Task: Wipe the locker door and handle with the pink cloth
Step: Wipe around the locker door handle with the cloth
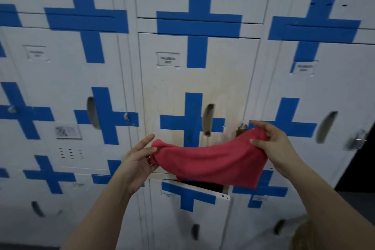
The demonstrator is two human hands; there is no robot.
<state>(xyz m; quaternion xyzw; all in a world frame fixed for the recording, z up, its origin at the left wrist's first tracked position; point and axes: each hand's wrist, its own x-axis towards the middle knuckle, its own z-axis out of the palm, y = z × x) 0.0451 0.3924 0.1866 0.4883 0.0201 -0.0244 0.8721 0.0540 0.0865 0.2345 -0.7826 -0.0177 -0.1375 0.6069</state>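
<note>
The pink cloth (213, 160) hangs stretched between both hands in front of the middle locker door (174, 87). That door is white with blue crosses and a yellowish stain around its recessed handle (208, 119). My left hand (140, 160) pinches the cloth's left end, with the forefinger held straight. My right hand (272, 146) grips the cloth's right end just below a brass padlock (241, 130) on the door's right edge. The cloth is apart from the door, covering its bottom edge from view.
Rows of similar white lockers with blue crosses fill the view. The locker below the middle door (194, 195) stands slightly ajar. A silver padlock (358, 141) hangs on the right-hand locker. A dark gap lies at the far right.
</note>
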